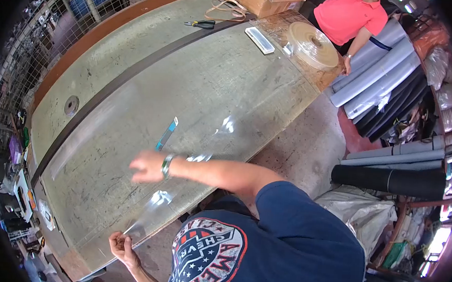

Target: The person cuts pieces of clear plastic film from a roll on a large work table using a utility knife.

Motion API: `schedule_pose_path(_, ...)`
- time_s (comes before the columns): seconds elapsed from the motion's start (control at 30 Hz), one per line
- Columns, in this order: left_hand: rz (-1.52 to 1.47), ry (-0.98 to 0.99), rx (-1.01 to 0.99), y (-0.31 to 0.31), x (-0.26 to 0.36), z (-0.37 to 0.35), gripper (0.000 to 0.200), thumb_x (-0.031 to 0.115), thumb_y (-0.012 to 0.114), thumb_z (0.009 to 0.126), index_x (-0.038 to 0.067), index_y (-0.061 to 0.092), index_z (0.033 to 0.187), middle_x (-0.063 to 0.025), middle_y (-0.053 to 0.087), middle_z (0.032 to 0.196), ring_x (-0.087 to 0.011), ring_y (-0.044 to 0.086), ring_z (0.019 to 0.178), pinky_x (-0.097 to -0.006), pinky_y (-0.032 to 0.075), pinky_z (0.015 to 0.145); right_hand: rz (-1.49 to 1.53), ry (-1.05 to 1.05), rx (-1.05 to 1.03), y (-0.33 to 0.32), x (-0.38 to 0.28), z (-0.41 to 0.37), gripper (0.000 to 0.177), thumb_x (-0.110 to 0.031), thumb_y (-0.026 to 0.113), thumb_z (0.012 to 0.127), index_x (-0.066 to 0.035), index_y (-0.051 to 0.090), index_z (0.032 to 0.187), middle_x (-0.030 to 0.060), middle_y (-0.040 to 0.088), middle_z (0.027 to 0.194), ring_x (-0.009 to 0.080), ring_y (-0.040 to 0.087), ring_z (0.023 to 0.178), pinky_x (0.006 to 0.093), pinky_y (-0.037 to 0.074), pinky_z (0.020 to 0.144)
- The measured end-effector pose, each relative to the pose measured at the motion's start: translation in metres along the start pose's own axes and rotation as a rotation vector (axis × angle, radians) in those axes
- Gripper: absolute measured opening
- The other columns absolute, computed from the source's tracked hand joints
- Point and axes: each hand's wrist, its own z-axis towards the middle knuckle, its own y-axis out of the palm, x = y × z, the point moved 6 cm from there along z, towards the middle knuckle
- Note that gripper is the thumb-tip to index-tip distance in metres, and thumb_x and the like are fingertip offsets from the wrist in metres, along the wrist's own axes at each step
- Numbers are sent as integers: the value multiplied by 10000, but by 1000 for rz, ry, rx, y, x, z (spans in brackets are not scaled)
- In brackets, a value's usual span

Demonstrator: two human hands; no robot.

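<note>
Handling the clear sheet (216,132) at its near edge seems to be the step in hand. In the head view, the sheet lies over the desk (131,47), in front of the person; its glossy reflections show, but its full outline is hard to trace. The left hand (123,245) has its fingers curled in and appears to pinch the sheet at the desk's front edge. The right hand (149,168) is blurred, its fingers loosely spread with nothing in their grasp; whether it touches the sheet, I cannot tell.

To do this well, I would hold the edge with light, even tension, sweep the flat of the free hand outward from the pinch to chase out ripples, and avoid tugging one corner, which could skew the sheet. The turquoise cutter (167,134) lies just beyond the right hand, so fingers should pass clear of its end; whether a blade is out is too small to tell.

As far as it can be followed, the sheet's long axis runs with the desk's length, from the left hand's end toward the coiled roll (301,45), roughly alongside the dark strip (118,82). The cutter lies slantwise, its pale tip pointing away from the right hand.
</note>
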Motion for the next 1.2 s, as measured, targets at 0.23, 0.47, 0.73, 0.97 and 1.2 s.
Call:
schedule_pose_path(0.23, 112, 75, 1, -94, 32, 31, 533, 72, 759, 863, 18, 547, 1349, 13, 576, 912, -100, 533, 867, -248, 423, 827, 604, 256, -621, 173, -118, 31, 722, -486, 821, 806, 52, 651, 1257, 183, 775, 984, 233, 746, 878, 391, 585, 774)
schedule_pose_path(0.47, 103, -209, 415, -226, -25, 43, 610, 68, 728, 897, 66, 522, 1472, -81, 651, 1133, -179, 646, 1019, -317, 547, 893, 34, 241, -692, 157, -124, 35, 443, -422, 822, 795, -41, 760, 1012, 147, 769, 937, 259, 729, 849, 412, 573, 742)
schedule_pose_path(0.73, 380, -277, 606, -315, -45, 44, 470, 52, 805, 847, -26, 657, 1287, -25, 746, 822, -76, 647, 788, -249, 514, 773, 399, 466, -435, 180, -105, 13, 160, -150, 800, 883, -15, 716, 905, 11, 690, 747, 88, 592, 662, 290, 477, 607)
schedule_pose_path(0.97, 343, -429, 773, -380, -60, 29, 195, 116, 820, 851, 6, 778, 1006, -14, 740, 810, -106, 633, 768, -259, 505, 798, 274, 543, -393, 205, -106, 3, 158, -147, 797, 894, -11, 717, 899, -11, 649, 695, 71, 557, 642, 281, 443, 584)
schedule_pose_path(1.2, 844, -386, 946, -408, -78, 17, 307, 273, 831, 802, 99, 789, 1052, -130, 712, 1105, -293, 524, 1211, -400, 464, 1030, 305, 569, -391, 222, -106, 0, 168, -162, 760, 942, -7, 709, 901, -13, 656, 695, 66, 564, 607, 258, 447, 564)
